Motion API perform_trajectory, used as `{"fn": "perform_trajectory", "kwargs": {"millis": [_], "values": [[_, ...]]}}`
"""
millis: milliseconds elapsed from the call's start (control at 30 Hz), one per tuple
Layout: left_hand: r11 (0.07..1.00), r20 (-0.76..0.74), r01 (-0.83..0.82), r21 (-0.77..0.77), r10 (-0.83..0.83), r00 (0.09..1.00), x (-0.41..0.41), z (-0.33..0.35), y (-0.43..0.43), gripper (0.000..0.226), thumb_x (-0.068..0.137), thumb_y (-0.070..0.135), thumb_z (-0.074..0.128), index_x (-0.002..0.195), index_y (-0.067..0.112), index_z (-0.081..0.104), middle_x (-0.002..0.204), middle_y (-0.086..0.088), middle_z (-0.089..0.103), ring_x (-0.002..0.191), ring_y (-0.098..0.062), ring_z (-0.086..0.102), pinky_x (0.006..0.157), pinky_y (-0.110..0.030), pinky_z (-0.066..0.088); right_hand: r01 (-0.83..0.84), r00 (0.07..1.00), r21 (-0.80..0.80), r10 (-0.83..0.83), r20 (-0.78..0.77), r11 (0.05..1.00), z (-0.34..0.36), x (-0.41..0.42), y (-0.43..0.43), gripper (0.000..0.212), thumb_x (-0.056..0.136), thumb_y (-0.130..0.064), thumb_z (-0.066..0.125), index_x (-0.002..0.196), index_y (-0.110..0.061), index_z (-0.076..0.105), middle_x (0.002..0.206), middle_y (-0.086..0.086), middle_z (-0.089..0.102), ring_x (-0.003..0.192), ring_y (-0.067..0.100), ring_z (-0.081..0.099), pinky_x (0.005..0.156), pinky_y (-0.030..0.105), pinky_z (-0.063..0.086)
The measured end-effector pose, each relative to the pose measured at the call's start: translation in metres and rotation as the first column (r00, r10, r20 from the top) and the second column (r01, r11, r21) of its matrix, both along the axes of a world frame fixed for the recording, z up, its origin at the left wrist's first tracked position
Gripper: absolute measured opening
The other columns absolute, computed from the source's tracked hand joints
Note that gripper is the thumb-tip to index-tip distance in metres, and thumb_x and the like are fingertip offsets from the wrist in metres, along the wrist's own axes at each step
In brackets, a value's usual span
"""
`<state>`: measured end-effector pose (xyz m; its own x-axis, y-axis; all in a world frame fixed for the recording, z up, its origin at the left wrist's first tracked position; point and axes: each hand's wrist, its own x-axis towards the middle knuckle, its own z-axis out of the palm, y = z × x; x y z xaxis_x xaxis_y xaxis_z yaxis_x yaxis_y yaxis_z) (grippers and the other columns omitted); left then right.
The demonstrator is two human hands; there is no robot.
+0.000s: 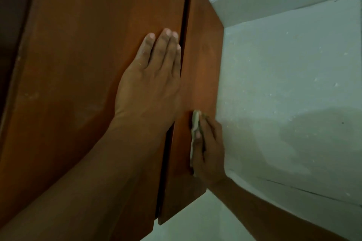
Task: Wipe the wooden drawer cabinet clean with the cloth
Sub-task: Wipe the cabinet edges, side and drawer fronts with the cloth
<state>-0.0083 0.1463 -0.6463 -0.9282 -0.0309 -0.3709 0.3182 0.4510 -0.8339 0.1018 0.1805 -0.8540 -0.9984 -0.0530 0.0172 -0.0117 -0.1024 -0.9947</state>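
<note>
Mid-wipe on reddish-brown wooden drawer cabinet [58,123]. Left hand [148,84] flat, fingers straight and together, pressing broad panel [88,45] near its right edge. Right hand [210,148] gripping pale folded cloth [195,121] against narrow side panel [203,55], near its lower right edge. Probably much left: pale smudges across broad panel.

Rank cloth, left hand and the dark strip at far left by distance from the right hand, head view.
1. cloth: gripped in the right hand itself, against the narrow panel.
2. left hand: up and to the left, flat on the wide panel.
3. dark strip: far left edge of the view, beyond the wide panel.
</note>
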Motion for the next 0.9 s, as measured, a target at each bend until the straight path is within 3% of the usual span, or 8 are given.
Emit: {"fn": "perform_trajectory", "kwargs": {"millis": [100,267,400,567,633,800,833,900], "values": [[1.0,-0.001,-0.001,-0.005,0.001,1.0,0.0,0.0,0.001,0.067,0.101,0.033,-0.001,0.153,-0.007,-0.013,0.165,-0.026,-0.014,0.154,-0.038,-0.013,0.125,-0.051,-0.006,0.08,0.994,0.091,-0.086,0.064,0.993,-0.014,-0.068,-0.011,0.041,0.103,-0.012,0.042,0.142,0.0,0.051,0.139,0.017,0.051,0.118,0.011,0.051,0.098,0.0,0.034],[1.0,-0.011,0.005,0.013,-0.005,1.0,0.0,-0.003,0.0,0.066,0.102,0.032,0.0,0.152,-0.008,-0.016,0.164,-0.028,-0.017,0.153,-0.038,-0.015,0.124,-0.052,-0.007,0.084,0.981,0.182,-0.114,0.159,0.98,-0.028,-0.187,-0.016,0.038,0.104,-0.018,0.039,0.136,-0.005,0.055,0.13,0.009,0.052,0.104,0.014,0.056,0.094,0.029,0.05],[1.0,-0.017,0.014,0.023,-0.014,1.0,-0.001,-0.005,-0.001,0.067,0.101,0.033,0.0,0.152,-0.008,-0.017,0.163,-0.028,-0.019,0.153,-0.038,-0.017,0.123,-0.052,-0.01,0.003,0.956,0.201,-0.062,0.287,0.98,-0.021,-0.242,-0.01,0.041,0.106,-0.022,0.036,0.142,-0.01,0.05,0.132,0.005,0.049,0.104,0.017,0.056,0.091,0.023,0.042],[0.999,-0.033,0.019,0.047,-0.017,0.999,-0.001,-0.006,-0.002,0.068,0.1,0.033,0.001,0.152,-0.007,-0.018,0.163,-0.027,-0.02,0.152,-0.038,-0.018,0.12,-0.052,-0.014,0.039,0.954,0.14,-0.078,0.29,0.989,-0.005,-0.239,-0.022,0.049,0.103,-0.018,0.036,0.152,-0.022,0.04,0.155,0.002,0.042,0.139,0.026,0.039,0.12,0.038,0.028],[0.999,-0.037,0.006,0.052,-0.004,0.999,0.0,-0.005,-0.002,0.068,0.101,0.034,0.002,0.152,-0.006,-0.018,0.163,-0.027,-0.021,0.152,-0.038,-0.019,0.12,-0.052,-0.015,0.084,0.95,0.054,-0.096,0.298,0.995,-0.002,-0.227,-0.025,0.048,0.104,-0.014,0.037,0.151,-0.019,0.041,0.157,0.002,0.042,0.145,0.022,0.036,0.121,0.03,0.023],[0.999,-0.053,-0.003,0.052,0.006,0.999,0.0,-0.004,0.0,0.069,0.103,0.036,0.006,0.154,-0.004,-0.017,0.164,-0.025,-0.018,0.153,-0.036,-0.017,0.12,-0.052,-0.014,0.18,0.898,-0.054,-0.142,0.417,0.982,0.01,-0.211,-0.012,0.039,0.102,-0.007,0.045,0.137,-0.015,0.06,0.13,-0.001,0.064,0.118,0.016,0.058,0.093,-0.005,0.03],[0.998,-0.048,-0.012,0.057,0.015,0.999,0.0,-0.003,0.001,0.069,0.103,0.036,0.007,0.154,-0.004,-0.016,0.165,-0.025,-0.017,0.153,-0.036,-0.017,0.12,-0.051,-0.014,0.194,0.875,-0.065,-0.142,0.462,0.979,0.013,-0.209,-0.007,0.038,0.101,-0.009,0.048,0.136,-0.015,0.061,0.13,0.0,0.065,0.117,0.017,0.059,0.095,-0.004,0.032],[0.997,-0.036,-0.034,0.074,0.037,0.999,0.0,-0.001,0.001,0.069,0.103,0.037,0.009,0.155,-0.003,-0.014,0.165,-0.023,-0.016,0.153,-0.036,-0.017,0.121,-0.051,-0.013,0.222,0.803,-0.094,-0.128,0.582,0.97,0.018,-0.206,0.005,0.036,0.098,-0.013,0.056,0.133,-0.015,0.064,0.129,0.004,0.068,0.116,0.022,0.063,0.106,0.018,0.044]]}}
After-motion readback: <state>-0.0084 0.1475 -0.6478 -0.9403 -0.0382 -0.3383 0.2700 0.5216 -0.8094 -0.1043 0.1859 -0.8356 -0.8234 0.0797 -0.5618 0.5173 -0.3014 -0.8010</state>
